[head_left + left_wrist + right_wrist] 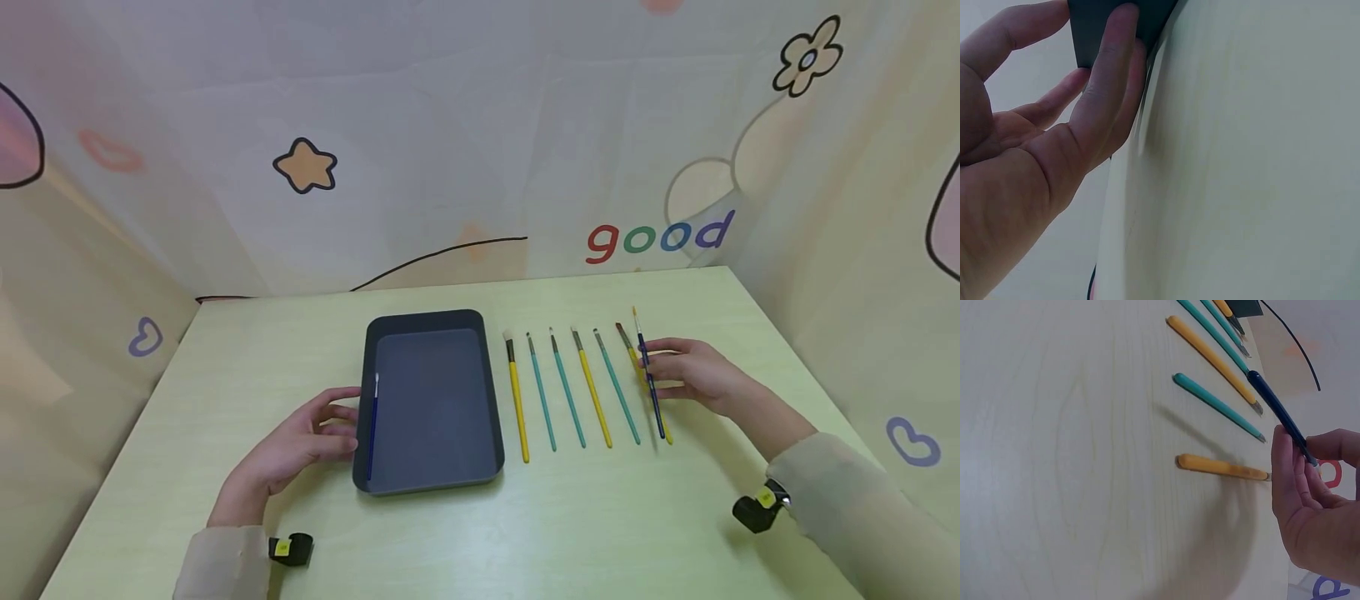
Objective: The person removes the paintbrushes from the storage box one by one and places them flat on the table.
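My right hand (pixel 697 375) pinches a dark blue paintbrush (pixel 648 375) between thumb and fingers, bristles pointing away from me. In the right wrist view this blue brush (pixel 1279 412) is held above the table, casting a shadow. Beneath it lies a yellow-handled brush (pixel 628 343), partly covered in the head view. My left hand (pixel 303 437) touches the left side of a dark grey tray (pixel 492 417); in the left wrist view its fingertips rest against the tray's outer wall (pixel 1091 37). Inside the tray, along its left wall, lies another blue brush (pixel 372 433).
Between the tray and my right hand several brushes lie in a row, among them a thick yellow one (pixel 517 408), a teal one (pixel 542 400) and a yellow one (pixel 594 396). A printed cloth (pixel 450 150) stands behind and beside the pale table (pixel 600 533).
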{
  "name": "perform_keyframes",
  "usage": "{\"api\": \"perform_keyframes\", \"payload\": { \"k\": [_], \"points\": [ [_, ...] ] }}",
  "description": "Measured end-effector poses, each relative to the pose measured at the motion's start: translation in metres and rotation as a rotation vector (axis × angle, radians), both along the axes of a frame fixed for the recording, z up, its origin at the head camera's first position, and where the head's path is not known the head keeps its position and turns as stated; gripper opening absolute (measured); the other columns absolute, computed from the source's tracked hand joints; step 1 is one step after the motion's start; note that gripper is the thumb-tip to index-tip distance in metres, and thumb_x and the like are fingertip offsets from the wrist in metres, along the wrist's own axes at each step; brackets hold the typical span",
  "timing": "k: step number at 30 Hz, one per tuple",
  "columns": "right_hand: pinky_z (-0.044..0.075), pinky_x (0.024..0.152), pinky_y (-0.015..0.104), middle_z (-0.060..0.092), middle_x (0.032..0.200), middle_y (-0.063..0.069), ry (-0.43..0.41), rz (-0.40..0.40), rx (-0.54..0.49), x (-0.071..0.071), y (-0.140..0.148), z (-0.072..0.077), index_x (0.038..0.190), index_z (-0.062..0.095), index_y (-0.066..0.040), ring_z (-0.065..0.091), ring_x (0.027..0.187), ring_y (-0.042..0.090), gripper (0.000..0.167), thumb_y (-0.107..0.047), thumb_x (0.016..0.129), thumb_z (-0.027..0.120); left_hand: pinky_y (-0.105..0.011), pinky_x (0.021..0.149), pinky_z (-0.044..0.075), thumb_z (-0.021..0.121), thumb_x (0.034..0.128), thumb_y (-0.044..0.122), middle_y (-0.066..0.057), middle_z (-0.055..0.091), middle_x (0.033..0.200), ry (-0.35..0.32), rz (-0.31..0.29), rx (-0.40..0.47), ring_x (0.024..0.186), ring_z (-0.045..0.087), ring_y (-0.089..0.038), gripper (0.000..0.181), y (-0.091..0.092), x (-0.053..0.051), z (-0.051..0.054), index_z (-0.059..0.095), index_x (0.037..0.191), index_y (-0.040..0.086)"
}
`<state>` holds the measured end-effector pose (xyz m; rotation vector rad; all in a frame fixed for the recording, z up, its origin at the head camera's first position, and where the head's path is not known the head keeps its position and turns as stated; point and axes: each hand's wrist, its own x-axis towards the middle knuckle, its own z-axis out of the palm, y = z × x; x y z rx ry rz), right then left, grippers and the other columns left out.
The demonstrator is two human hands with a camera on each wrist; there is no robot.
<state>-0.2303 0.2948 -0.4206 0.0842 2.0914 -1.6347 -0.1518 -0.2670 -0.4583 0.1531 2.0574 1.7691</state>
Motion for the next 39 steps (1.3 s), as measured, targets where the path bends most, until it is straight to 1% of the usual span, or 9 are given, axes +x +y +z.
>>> {"api": "perform_keyframes", "payload": {
  "k": [3,8,15,20,24,29,32,39],
  "points": [
    [0.059,0.087,0.034,0.067,0.116,0.005,-0.005,0.008,0.023,-0.002,0.008,-0.001,0.154,0.027,0.008,0.065,0.102,0.017,0.062,-0.014,0.105,0.058,-0.043,0.091,0.058,0.073,0.0898,0.000,-0.027,0.046,0.135,-0.001,0.002,-0.002,0.114,0.059,-0.033,0.079,0.000,0.000,0.000,0.032,0.157,0.006],
    [0.059,0.087,0.035,0.066,0.117,0.009,0.006,0.025,0.097,-0.007,0.017,-0.004,0.152,0.030,0.009,0.064,0.100,0.019,0.059,-0.015,0.105,0.057,-0.042,0.091,0.058,0.072,0.0902,0.000,-0.028,0.046,0.136,0.002,-0.001,0.000,0.114,0.059,-0.034,0.079,0.000,0.000,0.001,0.032,0.158,0.005],
    [0.060,0.085,0.037,0.062,0.123,0.017,0.013,0.033,0.187,-0.012,0.020,-0.010,0.150,0.034,0.011,0.062,0.096,0.020,0.056,-0.014,0.104,0.056,-0.042,0.091,0.058,0.072,0.0904,0.000,-0.029,0.045,0.137,-0.001,-0.002,0.003,0.114,0.059,-0.034,0.079,-0.001,0.000,0.000,0.032,0.158,0.005],
    [0.061,0.081,0.037,0.059,0.121,0.022,0.034,0.043,0.300,-0.012,0.021,-0.011,0.147,0.037,0.012,0.061,0.094,0.022,0.054,-0.011,0.102,0.056,-0.042,0.092,0.058,0.072,0.0907,0.000,-0.029,0.045,0.137,-0.004,-0.002,0.002,0.114,0.059,-0.034,0.078,-0.001,0.000,0.000,0.032,0.158,0.005],
    [0.062,0.075,0.036,0.058,0.116,0.022,0.079,0.050,0.410,-0.012,0.018,-0.011,0.144,0.041,0.013,0.059,0.091,0.024,0.053,-0.008,0.098,0.058,-0.042,0.091,0.058,0.071,0.0909,0.000,-0.029,0.044,0.138,0.001,-0.002,0.001,0.114,0.059,-0.034,0.078,-0.002,0.001,0.001,0.032,0.158,0.005],
    [0.061,0.068,0.035,0.059,0.112,0.025,0.158,0.064,0.535,-0.011,0.014,-0.009,0.138,0.047,0.014,0.059,0.084,0.026,0.051,-0.007,0.094,0.062,-0.042,0.092,0.058,0.071,0.0911,0.000,-0.029,0.045,0.138,0.001,0.000,-0.003,0.114,0.059,-0.033,0.077,-0.001,0.001,0.001,0.032,0.158,0.006],
    [0.061,0.065,0.035,0.060,0.110,0.027,0.197,0.064,0.583,-0.011,0.012,-0.009,0.133,0.050,0.015,0.060,0.080,0.025,0.048,-0.005,0.092,0.061,-0.042,0.092,0.058,0.071,0.0911,0.000,-0.028,0.045,0.137,0.000,0.001,-0.002,0.113,0.059,-0.033,0.077,-0.001,0.001,0.001,0.032,0.157,0.006],
    [0.059,0.059,0.034,0.062,0.105,0.028,0.264,0.070,0.649,-0.011,0.011,-0.010,0.124,0.054,0.017,0.061,0.071,0.021,0.041,-0.002,0.088,0.061,-0.041,0.091,0.058,0.072,0.0910,0.000,-0.028,0.045,0.136,0.006,-0.003,0.000,0.112,0.059,-0.032,0.077,0.000,0.000,0.001,0.032,0.157,0.005]
  ]
}}
